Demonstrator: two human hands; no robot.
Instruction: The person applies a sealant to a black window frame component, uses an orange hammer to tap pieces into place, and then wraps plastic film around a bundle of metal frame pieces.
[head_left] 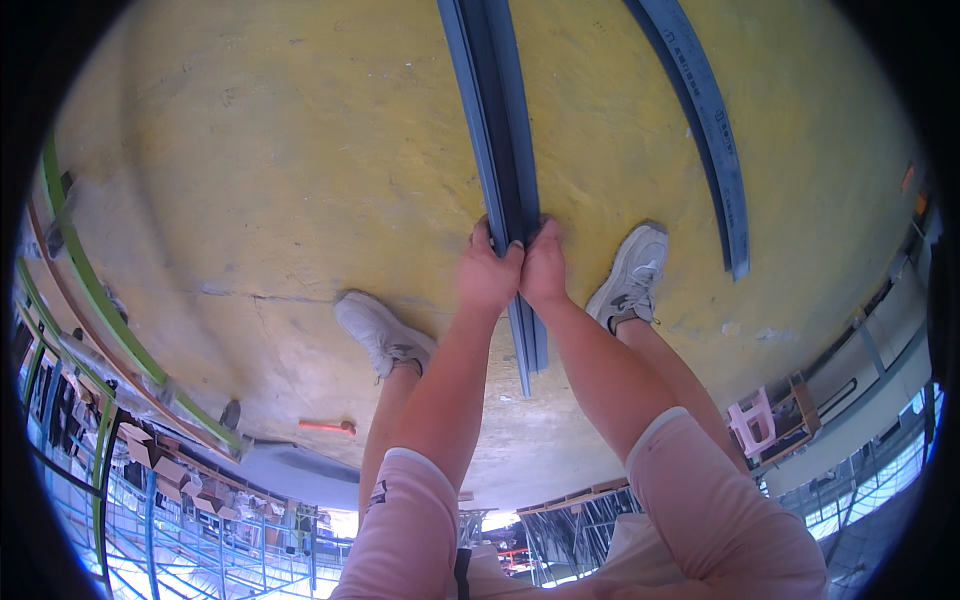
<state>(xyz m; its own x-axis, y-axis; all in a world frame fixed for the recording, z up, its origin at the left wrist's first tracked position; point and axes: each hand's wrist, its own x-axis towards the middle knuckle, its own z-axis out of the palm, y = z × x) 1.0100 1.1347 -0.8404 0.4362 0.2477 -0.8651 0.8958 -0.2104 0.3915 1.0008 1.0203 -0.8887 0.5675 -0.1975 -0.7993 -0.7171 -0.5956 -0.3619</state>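
Observation:
Between my feet a long dark grey channel-shaped profile runs from the far edge of the view back toward me. My left hand grips its left side, fingers curled over the edge and thumb toward the middle. On the opposite side my right hand is closed around the right edge, right beside the left hand. The profile's near end sticks out a little below both hands. Parts of the fingers are hidden behind the profile.
Another long grey strip with printing lies on the yellow floor to the right. An orange-handled hammer lies at the lower left. Green rails border the left, and a pink stool stands at the lower right.

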